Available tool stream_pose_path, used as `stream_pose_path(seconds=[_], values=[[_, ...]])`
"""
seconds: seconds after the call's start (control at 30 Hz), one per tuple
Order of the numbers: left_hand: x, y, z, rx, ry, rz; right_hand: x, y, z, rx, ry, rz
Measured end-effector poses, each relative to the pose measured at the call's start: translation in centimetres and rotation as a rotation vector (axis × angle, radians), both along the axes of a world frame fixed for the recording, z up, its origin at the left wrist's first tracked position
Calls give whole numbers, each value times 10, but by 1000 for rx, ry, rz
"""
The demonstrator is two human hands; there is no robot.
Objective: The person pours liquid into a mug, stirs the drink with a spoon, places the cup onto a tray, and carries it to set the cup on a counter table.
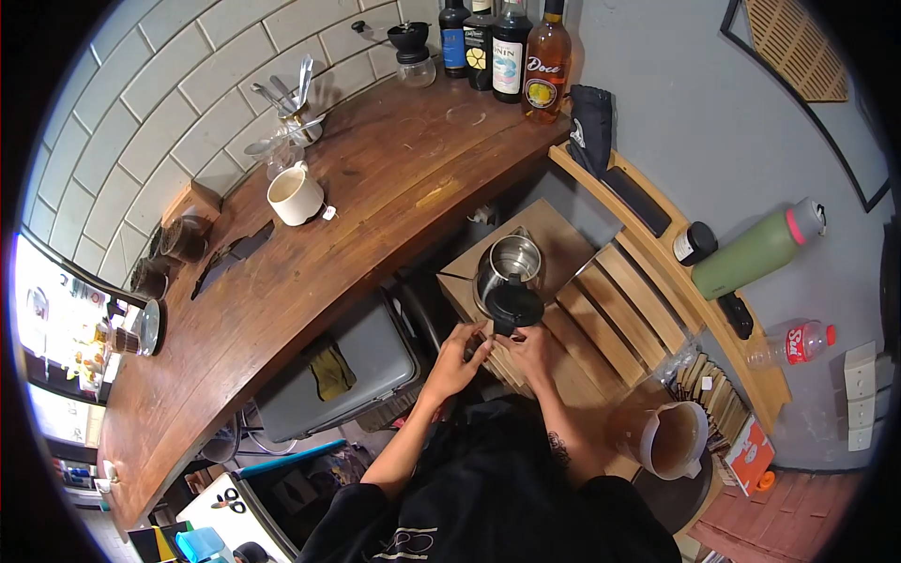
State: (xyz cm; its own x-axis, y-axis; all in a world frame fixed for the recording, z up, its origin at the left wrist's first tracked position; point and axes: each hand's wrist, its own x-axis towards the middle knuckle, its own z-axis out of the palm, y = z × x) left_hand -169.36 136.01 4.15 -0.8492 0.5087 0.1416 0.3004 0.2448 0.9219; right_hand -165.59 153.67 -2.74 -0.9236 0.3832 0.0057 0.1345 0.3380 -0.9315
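A shiny metal kettle [487, 274] stands on a wooden surface below the counter, its black lid [514, 307] raised and its steel inside showing. Just in front of the lid are both my hands, close together. My left hand [458, 362] is beside the kettle's near side, with thumb and forefinger apart. My right hand [530, 354] is right below the black lid with its fingers curled; whatever they grip is hidden. On the brown wooden counter [366, 216] sits a cream mug [295, 197] with a tea bag tag [329, 213] hanging outside it.
Several bottles [508, 52] and a hand grinder [413, 56] line the counter's back. A cutlery holder [302, 124] stands behind the mug. On the right ledge are a green flask [751, 253] and a plastic bottle [798, 345]. A jug of brown liquid [674, 441] stands by my right arm.
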Motion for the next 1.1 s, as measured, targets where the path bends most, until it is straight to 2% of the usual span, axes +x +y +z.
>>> stream_pose_path(seconds=[0.07, 0.2, 0.27, 0.3, 0.33, 0.4, 0.43, 0.57, 0.7, 0.8, 0.9, 1.0, 1.1], values=[[-4, 5, 0, 16, 3, 28, -6, -9, -1, -6, -17, 22], [-13, 9, 4, 2, 49, 89, -17, -34, 6, 86, 151, -57], [-17, 12, 9, -17, 27, 130, -22, -39, 10, 413, 328, -129], [-17, 14, 11, -37, 3, 166, -31, -36, 5, 250, 159, -14], [-18, 16, 11, -34, 5, 165, -30, -35, 3, 253, 161, -15], [-21, 21, 12, -109, 136, 329, -26, -38, 24, 325, 154, 64], [-22, 23, 14, -146, 110, 349, -26, -33, 13, 369, 44, 116], [-29, 25, 2, -166, 186, 403, -16, -23, 30, 392, 6, 247], [-29, 24, 5, -202, 188, 409, 12, -12, 19, 348, -7, 210], [-29, 24, 4, -219, 239, 416, 29, 6, 17, 232, -53, 282], [-25, 25, 5, -189, 250, 457, 47, 16, 20, 198, -197, 246], [-11, 22, 4, -149, 250, 571, 60, 17, 27, 207, -141, 214], [12, -2, -1, -55, 174, 564, 75, 10, 34, 167, -131, 217]])
